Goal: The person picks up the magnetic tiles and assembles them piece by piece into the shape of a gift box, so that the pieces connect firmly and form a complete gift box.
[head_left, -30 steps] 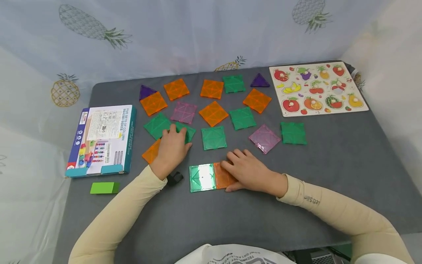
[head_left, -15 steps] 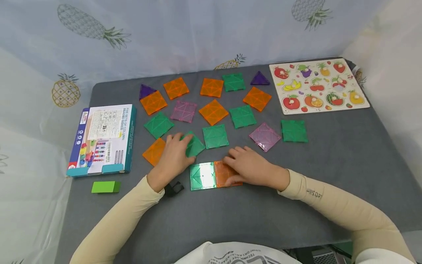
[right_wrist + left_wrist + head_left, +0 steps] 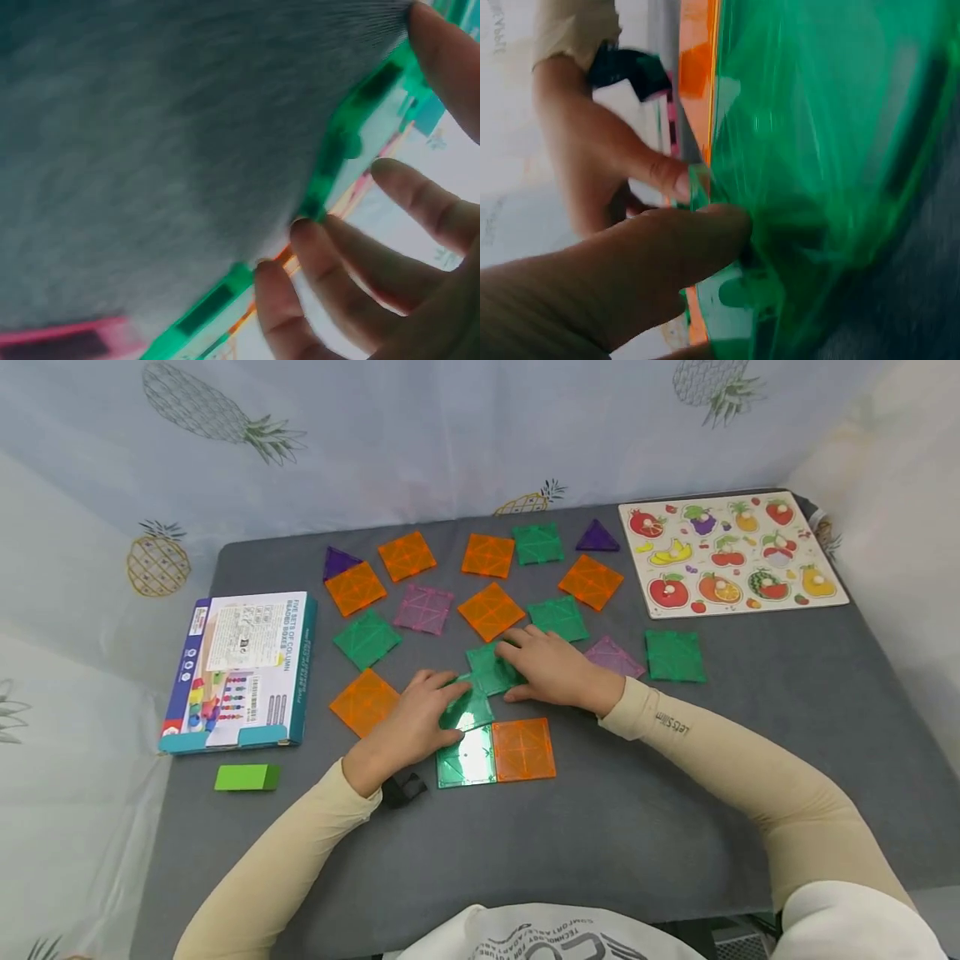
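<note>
My left hand (image 3: 411, 720) grips a green square magnetic tile (image 3: 472, 706) between fingers and thumb. The tile's near edge is right at the far edge of another green tile (image 3: 452, 770), which lies side by side with an orange tile (image 3: 522, 750). My right hand (image 3: 558, 667) spans a further green tile (image 3: 486, 667), fingertips at its far edge and thumb by its near one. Part of that tile is hidden under the hand. In the right wrist view, the fingertips (image 3: 304, 229) touch the tile's edge (image 3: 330, 161).
Loose orange tiles (image 3: 491, 612), a pink tile (image 3: 423, 608) and purple triangles (image 3: 597, 537) lie farther back. A fruit puzzle board (image 3: 738, 556) is at the back right. A boxed toy (image 3: 247, 668), a green block (image 3: 247, 777) and a black object (image 3: 405, 791) are on the left.
My left hand has slid its green tile right and nearer, up to the green-and-orange pair. My right hand has left the orange tile and moved away from me onto another green tile.
</note>
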Demonstrator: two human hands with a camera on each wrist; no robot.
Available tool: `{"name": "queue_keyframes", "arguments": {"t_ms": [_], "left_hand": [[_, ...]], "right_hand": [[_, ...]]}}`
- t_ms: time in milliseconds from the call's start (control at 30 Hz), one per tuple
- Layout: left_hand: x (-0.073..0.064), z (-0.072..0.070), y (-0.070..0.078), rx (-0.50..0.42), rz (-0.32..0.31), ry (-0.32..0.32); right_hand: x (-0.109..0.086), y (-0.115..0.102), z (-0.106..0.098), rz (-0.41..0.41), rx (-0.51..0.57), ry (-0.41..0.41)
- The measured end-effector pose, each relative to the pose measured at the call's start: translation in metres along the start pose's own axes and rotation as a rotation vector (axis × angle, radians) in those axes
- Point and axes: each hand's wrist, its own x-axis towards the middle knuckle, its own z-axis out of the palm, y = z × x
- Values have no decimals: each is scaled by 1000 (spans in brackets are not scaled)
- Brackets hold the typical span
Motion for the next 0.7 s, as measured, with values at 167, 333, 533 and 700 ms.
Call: {"name": "queue_keyframes", "arguments": {"t_ms": [167, 333, 533, 700], "left_hand": [[6, -7, -9, -26, 25, -48], [10, -7, -13, -23, 39, -78], [10, -2, -11, 45, 53, -80], [8, 2, -11, 59, 69, -45]], "right_hand": [[1, 6, 0, 14, 17, 2], [-2, 9, 0, 18, -79, 33], [-12, 9, -4, 7, -221, 147], [-24, 8, -22, 39, -218, 236]]}}
